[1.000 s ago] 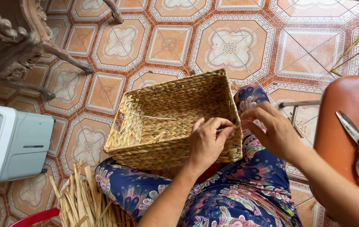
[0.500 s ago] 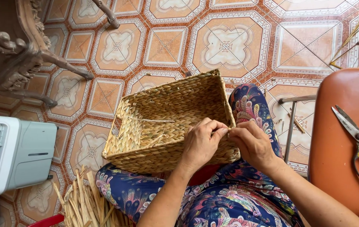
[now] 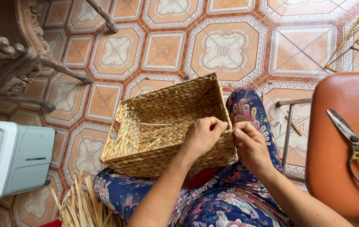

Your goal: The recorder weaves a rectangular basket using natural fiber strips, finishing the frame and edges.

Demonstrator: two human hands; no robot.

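Fingers of both hands pinch at one spot on the near rim of the woven basket (image 3: pixel 167 126), which rests tilted on the person's lap. The left hand (image 3: pixel 202 136) curls over the rim from inside, fingertips narrowed on the weave; the right hand (image 3: pixel 251 145) meets it from outside, thumb and forefinger closed on what looks like a thin strand, too fine to be sure of. To do this well, I'd judge the strand wants steady tension and a firm tuck against the rim, with the left hand bracing the wall.

Counted: one basket, two hands. Right of the basket, one orange stool (image 3: pixel 343 138) carries one pair of scissors (image 3: pixel 354 147). Below-left of the basket lies one bundle of dry straw (image 3: pixel 80 206); left of it stands one white fan unit (image 3: pixel 11 162).
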